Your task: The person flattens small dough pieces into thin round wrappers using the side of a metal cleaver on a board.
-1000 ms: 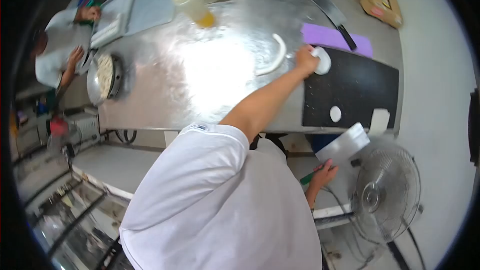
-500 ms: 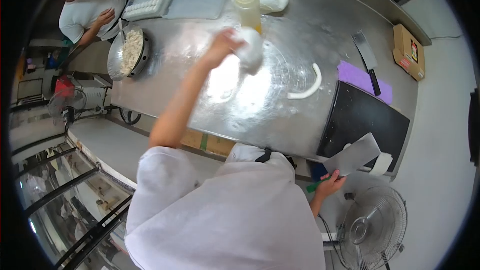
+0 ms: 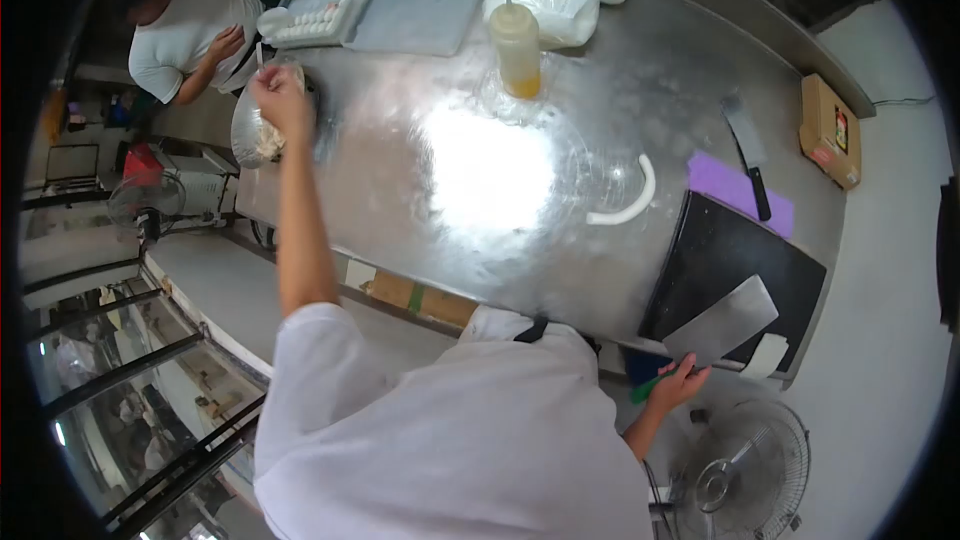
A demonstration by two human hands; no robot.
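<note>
My left hand (image 3: 282,100) is stretched out to the far left, above the metal bowl (image 3: 243,130) of pale crumbly filling. Its fingers look loosely bent, with no held object visible. A spoon handle (image 3: 259,55) rises beside the fingertips. Down at the right front corner, my right hand (image 3: 678,385) grips the green handle of a cleaver (image 3: 722,322), whose broad blade overlaps the black board (image 3: 745,260). A curved rope of white dough (image 3: 636,195) lies on the steel table (image 3: 400,230). At the tray's left end sits a white roundish thing (image 3: 274,23).
A squeeze bottle (image 3: 517,55) with yellow liquid stands near white bags (image 3: 545,5). Trays (image 3: 420,5) line the back, one holding several white pieces. At right are a knife (image 3: 752,165) on a purple cloth (image 3: 715,180), a cardboard box (image 3: 830,135) and a fan (image 3: 725,480). Another person (image 3: 200,30) stands back left.
My left hand has swung left from beside the bottle to the bowl. The blurred white thing it held is no longer visible there. A white roundish thing now shows by the tray.
</note>
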